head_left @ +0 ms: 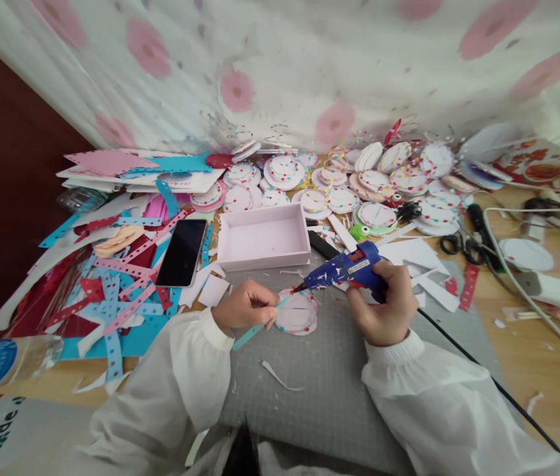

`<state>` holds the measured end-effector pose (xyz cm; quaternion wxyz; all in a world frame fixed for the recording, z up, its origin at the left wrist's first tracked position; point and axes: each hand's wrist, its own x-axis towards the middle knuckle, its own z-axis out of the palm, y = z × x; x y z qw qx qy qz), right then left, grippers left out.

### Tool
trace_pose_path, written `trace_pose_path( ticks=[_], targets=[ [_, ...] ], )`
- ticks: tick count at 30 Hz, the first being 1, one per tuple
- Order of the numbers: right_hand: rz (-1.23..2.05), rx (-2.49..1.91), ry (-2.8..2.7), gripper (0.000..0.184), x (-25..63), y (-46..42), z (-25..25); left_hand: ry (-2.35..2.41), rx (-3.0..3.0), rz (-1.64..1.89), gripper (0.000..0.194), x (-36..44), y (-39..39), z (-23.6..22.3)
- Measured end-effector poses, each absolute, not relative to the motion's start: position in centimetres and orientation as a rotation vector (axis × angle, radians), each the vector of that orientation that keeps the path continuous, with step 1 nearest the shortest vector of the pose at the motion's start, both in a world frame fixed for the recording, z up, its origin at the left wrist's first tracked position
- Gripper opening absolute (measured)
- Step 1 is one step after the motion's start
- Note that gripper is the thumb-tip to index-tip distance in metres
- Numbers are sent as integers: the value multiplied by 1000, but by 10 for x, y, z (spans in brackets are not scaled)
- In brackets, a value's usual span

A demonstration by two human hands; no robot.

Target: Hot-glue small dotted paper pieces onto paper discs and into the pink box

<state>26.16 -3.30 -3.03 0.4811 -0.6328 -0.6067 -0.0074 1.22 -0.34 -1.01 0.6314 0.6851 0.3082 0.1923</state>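
My right hand [383,304] is wrapped round a blue hot glue gun [344,270], whose nozzle points left and down at the edge of a round white paper disc [298,312]. Red and blue dots run round the rim of this disc, which lies on the grey cutting mat [329,377]. On the disc's left side, my left hand [246,307] pinches a thin teal strip [248,337]. One end of the strip reaches over the disc. Whether the nozzle touches the disc, I cannot tell.
Behind the disc stands a white open box [264,241], with a phone [182,252] to its left. Many beaded discs [282,170] are piled along the curtain. Paper strips [111,317] clutter the left; scissors [463,248] and a white cable [512,284] lie right.
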Motion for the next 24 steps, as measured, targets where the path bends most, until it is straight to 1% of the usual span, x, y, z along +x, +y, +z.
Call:
trace_pose_path(
  ticks=[7,15,19,24],
  targets=[
    [-86,-1504,-1450,33,265,-34,-32,713,1553,441,32,12,-4,-11],
    [-60,-1576,-1334,43,268,-33,-19,729,1539,465,35,11,-4,-12],
    [-124,-1656,-1272,45,294,-35,-19,717,1490,509,31,12,-5,-9],
    [-243,-1890,-1260,49,348,-46,-36,722,1436,533,26,13,-7,-6]
  ],
)
